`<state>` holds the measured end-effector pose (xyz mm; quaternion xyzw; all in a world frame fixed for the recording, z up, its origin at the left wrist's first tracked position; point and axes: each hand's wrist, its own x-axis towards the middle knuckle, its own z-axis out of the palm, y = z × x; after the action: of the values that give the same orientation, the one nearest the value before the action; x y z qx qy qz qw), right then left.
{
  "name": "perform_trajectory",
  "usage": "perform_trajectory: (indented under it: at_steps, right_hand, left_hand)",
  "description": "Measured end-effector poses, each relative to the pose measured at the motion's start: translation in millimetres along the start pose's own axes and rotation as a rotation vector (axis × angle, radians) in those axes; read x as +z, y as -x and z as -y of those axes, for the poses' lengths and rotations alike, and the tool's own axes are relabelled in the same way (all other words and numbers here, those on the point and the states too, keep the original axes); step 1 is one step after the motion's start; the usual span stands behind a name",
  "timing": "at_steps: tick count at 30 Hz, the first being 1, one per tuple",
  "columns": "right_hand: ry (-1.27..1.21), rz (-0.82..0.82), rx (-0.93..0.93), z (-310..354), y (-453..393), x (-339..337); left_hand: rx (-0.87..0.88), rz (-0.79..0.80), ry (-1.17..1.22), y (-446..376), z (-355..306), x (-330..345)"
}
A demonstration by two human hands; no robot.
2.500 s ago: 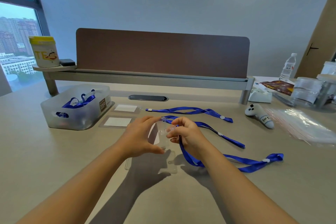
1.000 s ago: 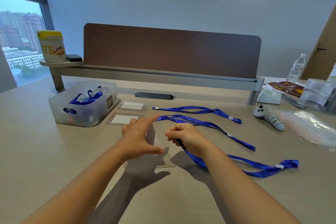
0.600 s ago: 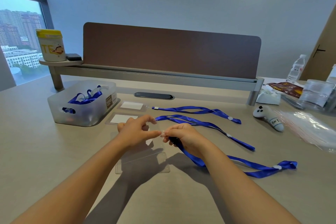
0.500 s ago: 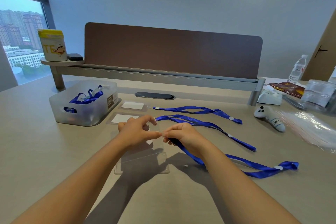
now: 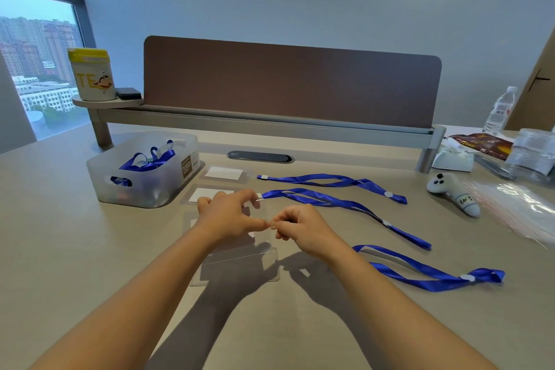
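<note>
My left hand (image 5: 229, 218) pinches the top edge of a clear badge holder (image 5: 237, 252) that lies mostly flat on the table, thumb and forefinger on its right corner. Right beside it, my right hand (image 5: 300, 230) pinches the small metal clip at the end of a blue lanyard (image 5: 426, 275), which trails off to the right. The clip sits at the holder's corner, between my two thumbs. Whether it is hooked in the slot is hidden by my fingers.
Two more blue lanyards (image 5: 330, 182) with carded badge holders (image 5: 223, 173) lie behind my hands. A translucent bin (image 5: 141, 186) with lanyards stands left. A white controller (image 5: 453, 194), plastic bags (image 5: 525, 207), jars and a bottle crowd the right. A brown divider (image 5: 288, 81) stands behind.
The clear holder has come down from a raised tilt to lie nearly flat. Both hands have closed in on its top right corner with the lanyard clip.
</note>
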<state>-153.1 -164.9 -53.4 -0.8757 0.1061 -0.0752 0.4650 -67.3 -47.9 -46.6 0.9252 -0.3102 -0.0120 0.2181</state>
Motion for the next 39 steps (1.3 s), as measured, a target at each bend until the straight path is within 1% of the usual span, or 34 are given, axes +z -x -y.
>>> perform_trajectory:
  at_steps: [4,5,7,8,10,12,15,18,22,25,28,30,33,36,39]
  right_hand:
    - [-0.018,0.021,0.013,-1,-3,-1]
    - [-0.03,0.039,0.025,-1,-4,-2]
    - [-0.032,0.066,0.044,-2,-4,-4]
    - [-0.024,0.072,0.049,-3,-5,-4]
    - [0.0,0.063,0.059,-6,-5,-6]
    - [0.051,0.029,0.074,-11,-6,-8]
    - [0.162,0.004,0.109,-21,-6,-10]
    - [0.259,-0.011,0.154,-32,-7,-8]
    - [0.552,-0.093,0.177,-38,-3,-8]
    - [0.722,-0.101,0.308,-41,8,-5]
    - [0.759,-0.039,0.484,-48,18,1]
    - [0.759,-0.004,0.526,-55,24,2]
    - [0.766,0.022,0.468,-67,23,-2]
    - [0.741,-0.003,0.356,-76,15,-11]
    - [0.772,-0.022,0.347,-80,7,-18]
  left_hand:
    - [0.022,-0.011,0.0,-2,3,2]
    - [0.045,0.0,0.008,-2,5,3]
    - [0.089,0.069,0.022,2,9,3]
    - [0.109,0.118,-0.005,4,10,3]
    - [0.154,0.205,-0.141,8,14,6]
    - [0.177,0.258,-0.256,9,18,10]
    - [0.187,0.296,-0.333,7,26,14]
    - [0.192,0.298,-0.394,5,31,18]
    - [0.158,0.312,-0.418,1,40,18]
    - [0.089,0.28,-0.352,8,42,23]
    - [-0.037,0.273,-0.254,22,41,34]
    - [-0.077,0.306,-0.271,28,45,40]
    - [-0.088,0.285,-0.275,28,54,40]
    - [-0.09,0.268,-0.274,21,66,35]
    - [-0.091,0.253,-0.304,14,79,32]
